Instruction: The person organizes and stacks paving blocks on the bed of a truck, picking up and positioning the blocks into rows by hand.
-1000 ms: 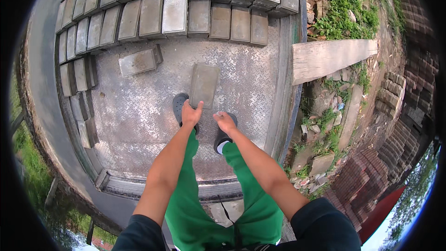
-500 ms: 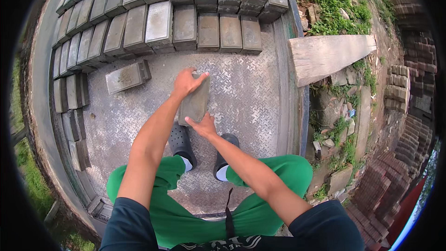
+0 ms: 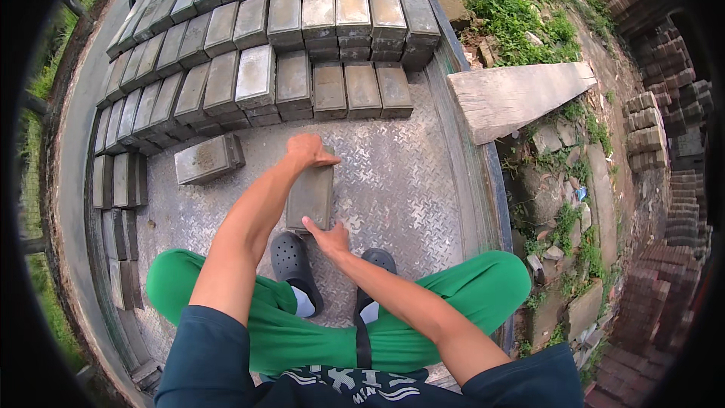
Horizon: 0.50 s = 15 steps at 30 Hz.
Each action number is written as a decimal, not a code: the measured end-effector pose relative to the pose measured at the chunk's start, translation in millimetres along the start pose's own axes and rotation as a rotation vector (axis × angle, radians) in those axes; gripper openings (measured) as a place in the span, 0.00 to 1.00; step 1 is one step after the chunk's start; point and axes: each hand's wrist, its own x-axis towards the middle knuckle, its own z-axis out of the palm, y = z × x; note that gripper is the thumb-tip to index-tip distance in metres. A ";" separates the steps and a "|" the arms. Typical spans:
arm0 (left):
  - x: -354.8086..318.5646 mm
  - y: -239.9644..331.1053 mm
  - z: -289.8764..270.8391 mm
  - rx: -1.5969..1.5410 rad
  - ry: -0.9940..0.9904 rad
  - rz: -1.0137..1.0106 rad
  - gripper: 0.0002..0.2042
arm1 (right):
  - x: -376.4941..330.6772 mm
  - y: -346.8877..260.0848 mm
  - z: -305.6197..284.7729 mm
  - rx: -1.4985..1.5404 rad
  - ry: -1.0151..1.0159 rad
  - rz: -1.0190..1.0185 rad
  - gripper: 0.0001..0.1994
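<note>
A grey rectangular paving brick (image 3: pixel 310 198) is held between my two hands, just in front of my clogs. My left hand (image 3: pixel 308 151) grips its far end, thumb pointing right. At the near end my right hand (image 3: pixel 330 237) is closed on it, thumb on the upper face. Whether another brick lies beneath, or whether it touches the metal floor (image 3: pixel 408 181), I cannot tell. To the left, a pair of pavers (image 3: pixel 204 159) lies on the floor, apart from my hands.
Stepped rows of pavers (image 3: pixel 253 75) fill the far side, and several more (image 3: pixel 121 181) line the left edge. A wooden board (image 3: pixel 521 98) juts out over the right side wall. Beyond it are rubble, weeds and stacked bricks (image 3: pixel 646 132). My clogs (image 3: pixel 294 268) stand on the floor.
The view has tilted up, showing more of the far rows. My hands still hold the brick, which now lies straighter, pointing away from me. My knees have spread wider.
</note>
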 end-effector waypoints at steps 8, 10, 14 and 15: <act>-43.3 25.5 -17.8 0.190 0.142 0.502 0.36 | -29.0 28.4 31.6 0.980 -0.311 0.326 0.55; -57.5 45.5 -29.7 0.205 0.115 0.517 0.37 | -36.3 29.4 25.1 1.192 -0.320 0.326 0.55; -56.9 82.9 -57.0 0.032 0.062 0.383 0.38 | -37.9 25.2 -34.6 1.412 -0.071 0.203 0.52; -46.6 96.7 -59.6 -0.002 0.100 0.377 0.39 | -27.6 24.1 -54.2 1.418 0.013 0.173 0.48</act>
